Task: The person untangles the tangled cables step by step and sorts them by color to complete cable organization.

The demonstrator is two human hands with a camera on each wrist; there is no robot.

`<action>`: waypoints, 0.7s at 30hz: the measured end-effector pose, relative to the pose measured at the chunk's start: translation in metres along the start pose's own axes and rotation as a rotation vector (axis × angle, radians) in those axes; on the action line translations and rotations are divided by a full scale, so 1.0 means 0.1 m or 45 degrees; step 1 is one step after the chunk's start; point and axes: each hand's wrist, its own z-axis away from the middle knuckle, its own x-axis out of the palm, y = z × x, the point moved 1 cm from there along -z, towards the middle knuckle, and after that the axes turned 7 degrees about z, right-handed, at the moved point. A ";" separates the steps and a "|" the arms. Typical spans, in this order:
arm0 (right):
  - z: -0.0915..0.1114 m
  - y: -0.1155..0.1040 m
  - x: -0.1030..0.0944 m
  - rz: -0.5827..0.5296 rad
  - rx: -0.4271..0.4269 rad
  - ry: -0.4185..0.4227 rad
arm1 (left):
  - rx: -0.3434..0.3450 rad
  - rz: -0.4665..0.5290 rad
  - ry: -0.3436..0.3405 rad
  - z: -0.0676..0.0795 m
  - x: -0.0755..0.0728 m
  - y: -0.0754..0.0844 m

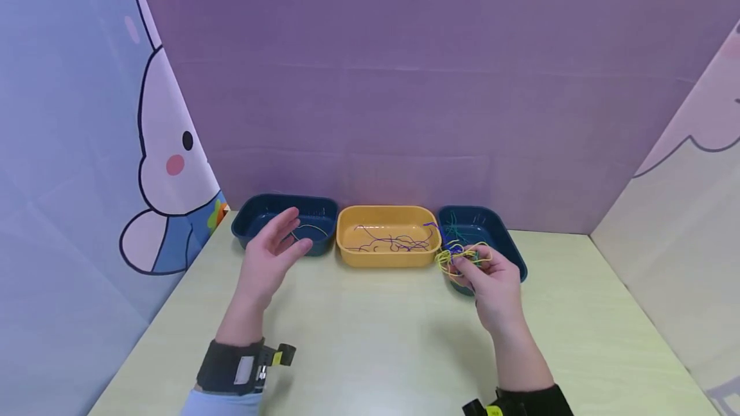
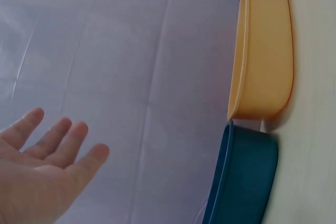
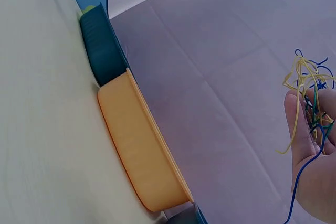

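My right hand [image 1: 499, 287] pinches a loose tangle of thin coloured wires [image 1: 453, 258] between thumb and fingers, in front of the right dark blue bin [image 1: 509, 239]. Yellow, blue and green strands show in the tangle [image 3: 311, 80] in the right wrist view, and one blue end hangs past the palm. My left hand [image 1: 270, 255] is raised, its fingers spread and holding nothing, near the left dark blue bin [image 1: 315, 200]. A pale yellowish wire [image 1: 312, 227] lies in that bin. Several bluish-purple wires [image 1: 399, 242] lie in the yellow bin [image 1: 387, 260]; green strands [image 1: 453, 226] show in the right bin.
All three bins stand in a row at the back of the pale table [image 1: 370, 339], close to a purple backdrop [image 1: 405, 114]. A cartoon-printed sheet [image 1: 75, 178] hangs at the left, and another light sheet [image 1: 682, 242] at the right.
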 end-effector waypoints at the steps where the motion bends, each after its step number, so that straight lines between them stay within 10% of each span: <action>1: -0.01 -0.01 -0.01 -0.003 -0.001 0.003 | -0.001 -0.003 0.011 -0.01 -0.02 -0.01; 14: 0.02 -0.03 0.05 0.031 0.024 0.000 | 0.046 -0.013 -0.119 0.00 0.24 -0.03; 21: 0.04 -0.02 0.14 -0.001 -0.011 -0.066 | 0.092 0.134 -0.289 0.10 0.65 0.13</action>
